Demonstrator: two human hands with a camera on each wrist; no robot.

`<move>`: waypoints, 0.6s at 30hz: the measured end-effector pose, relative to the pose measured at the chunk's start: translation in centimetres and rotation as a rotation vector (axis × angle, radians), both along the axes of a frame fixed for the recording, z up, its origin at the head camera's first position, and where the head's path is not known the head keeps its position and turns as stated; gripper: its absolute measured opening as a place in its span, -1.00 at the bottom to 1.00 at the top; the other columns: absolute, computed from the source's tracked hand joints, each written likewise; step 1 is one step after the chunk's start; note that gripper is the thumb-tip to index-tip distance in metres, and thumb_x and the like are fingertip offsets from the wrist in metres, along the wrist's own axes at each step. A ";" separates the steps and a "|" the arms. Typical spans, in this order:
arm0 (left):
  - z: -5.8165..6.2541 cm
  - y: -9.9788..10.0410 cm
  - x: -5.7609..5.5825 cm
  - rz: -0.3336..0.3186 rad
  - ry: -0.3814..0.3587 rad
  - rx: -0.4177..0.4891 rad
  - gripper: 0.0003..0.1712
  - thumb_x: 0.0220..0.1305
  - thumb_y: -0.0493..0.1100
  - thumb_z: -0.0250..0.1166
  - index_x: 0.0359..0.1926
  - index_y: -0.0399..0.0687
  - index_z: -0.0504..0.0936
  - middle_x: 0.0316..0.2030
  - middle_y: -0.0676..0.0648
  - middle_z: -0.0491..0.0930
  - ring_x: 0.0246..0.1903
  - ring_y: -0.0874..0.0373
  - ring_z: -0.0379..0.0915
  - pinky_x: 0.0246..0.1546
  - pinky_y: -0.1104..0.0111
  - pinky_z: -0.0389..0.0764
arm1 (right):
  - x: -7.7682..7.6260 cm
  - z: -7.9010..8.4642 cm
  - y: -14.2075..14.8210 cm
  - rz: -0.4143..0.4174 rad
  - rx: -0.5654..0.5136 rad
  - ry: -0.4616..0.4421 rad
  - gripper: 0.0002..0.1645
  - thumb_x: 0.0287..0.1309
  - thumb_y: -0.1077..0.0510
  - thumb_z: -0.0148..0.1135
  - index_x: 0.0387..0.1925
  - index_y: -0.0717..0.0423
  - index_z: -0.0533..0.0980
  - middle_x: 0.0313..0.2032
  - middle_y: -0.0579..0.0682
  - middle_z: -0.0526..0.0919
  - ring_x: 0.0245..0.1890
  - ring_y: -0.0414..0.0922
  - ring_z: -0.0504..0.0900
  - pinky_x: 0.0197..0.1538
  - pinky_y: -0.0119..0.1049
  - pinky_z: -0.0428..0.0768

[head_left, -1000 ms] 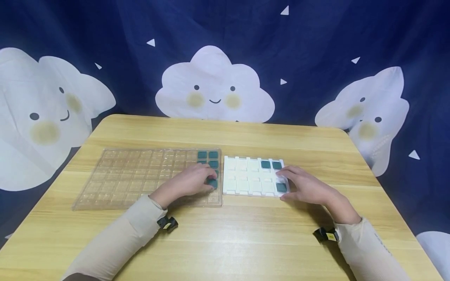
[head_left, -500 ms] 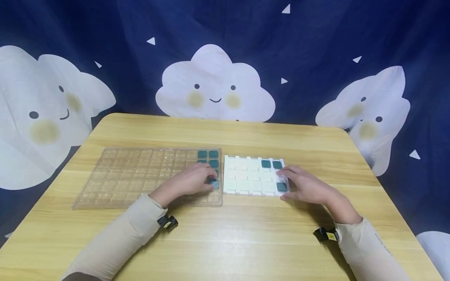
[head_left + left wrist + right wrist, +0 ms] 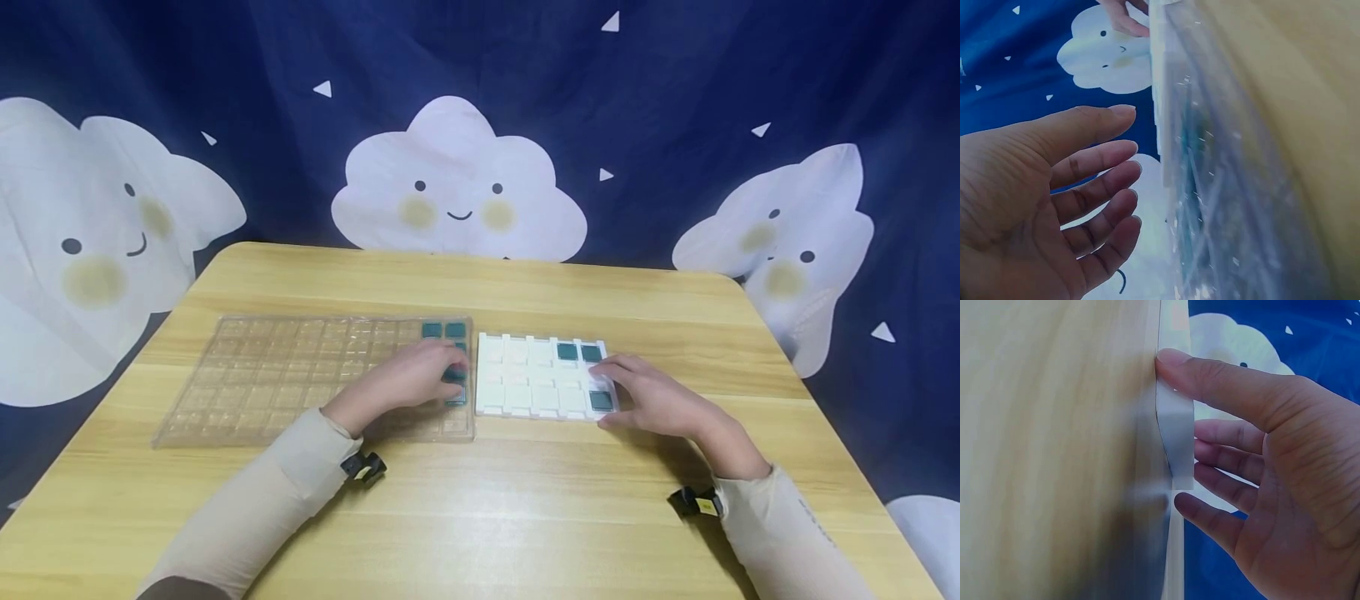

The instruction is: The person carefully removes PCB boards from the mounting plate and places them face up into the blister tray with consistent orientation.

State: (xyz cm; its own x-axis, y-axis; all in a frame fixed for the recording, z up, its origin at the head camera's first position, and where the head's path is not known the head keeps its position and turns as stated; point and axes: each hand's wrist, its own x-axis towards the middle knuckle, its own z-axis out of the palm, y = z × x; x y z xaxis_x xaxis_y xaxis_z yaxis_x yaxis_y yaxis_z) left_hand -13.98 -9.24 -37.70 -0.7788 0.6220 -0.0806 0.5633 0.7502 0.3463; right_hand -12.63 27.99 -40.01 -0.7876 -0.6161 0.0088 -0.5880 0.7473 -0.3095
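Green chips point(image 3: 455, 330) lie by the left hand point(image 3: 401, 372), its grip loosely parted; the right hand point(image 3: 656, 396) holds the white tray point(image 3: 516, 398).

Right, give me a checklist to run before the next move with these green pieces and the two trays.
1. White tray steadied: ok, the right grip holds its right end.
2. Free pocket in its near row: ok, the one left of that row's lone piece is empty.
3. Green pieces available in the clear tray: ok.
4. Piece secured in the left grip: not ok, none shows between its fingers.
5. Clear tray's full count: cannot tell, the left grip covers some.
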 end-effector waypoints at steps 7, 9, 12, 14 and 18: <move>0.7 1.5 -0.8 -0.008 0.017 0.018 -0.57 0.25 -0.02 0.38 0.10 -0.05 0.62 -0.01 0.01 0.60 -0.01 0.10 0.50 0.11 0.20 0.50 | 0.0 0.0 0.0 0.000 -0.005 -0.003 -0.13 -0.10 -0.04 0.55 0.23 0.23 0.43 0.18 0.14 0.46 0.20 0.14 0.40 0.26 0.08 0.38; 0.9 2.0 -1.0 -0.022 0.026 0.020 -0.57 0.25 -0.01 0.37 0.10 -0.03 0.62 0.02 0.01 0.60 0.06 0.06 0.49 0.18 0.18 0.45 | 0.0 0.0 0.0 0.001 -0.002 -0.002 -0.13 -0.10 -0.04 0.55 0.23 0.22 0.43 0.18 0.14 0.46 0.21 0.13 0.40 0.26 0.08 0.38; 1.2 2.8 -1.3 -0.048 0.038 0.020 -0.57 0.26 -0.01 0.37 0.10 -0.05 0.62 0.03 0.00 0.60 0.10 0.03 0.46 0.21 0.19 0.41 | 0.0 -0.1 0.1 0.004 -0.001 -0.002 -0.13 -0.09 -0.04 0.55 0.23 0.22 0.43 0.18 0.13 0.46 0.21 0.13 0.40 0.26 0.08 0.38; 1.3 3.3 -1.6 -0.065 0.042 0.021 -0.57 0.26 -0.01 0.37 0.10 -0.06 0.62 0.02 -0.01 0.61 0.13 0.01 0.44 0.29 0.16 0.32 | 0.0 -0.1 0.1 0.007 -0.001 -0.002 -0.13 -0.09 -0.04 0.55 0.23 0.23 0.43 0.17 0.13 0.46 0.20 0.13 0.40 0.26 0.07 0.38; 1.5 4.3 -2.0 -0.072 0.030 0.028 -0.56 0.26 0.00 0.36 0.11 -0.06 0.61 0.01 0.00 0.60 0.04 0.05 0.48 0.22 0.17 0.37 | -0.1 0.0 0.1 0.007 -0.004 -0.002 -0.13 -0.09 -0.03 0.55 0.23 0.24 0.43 0.17 0.13 0.46 0.20 0.12 0.40 0.26 0.07 0.38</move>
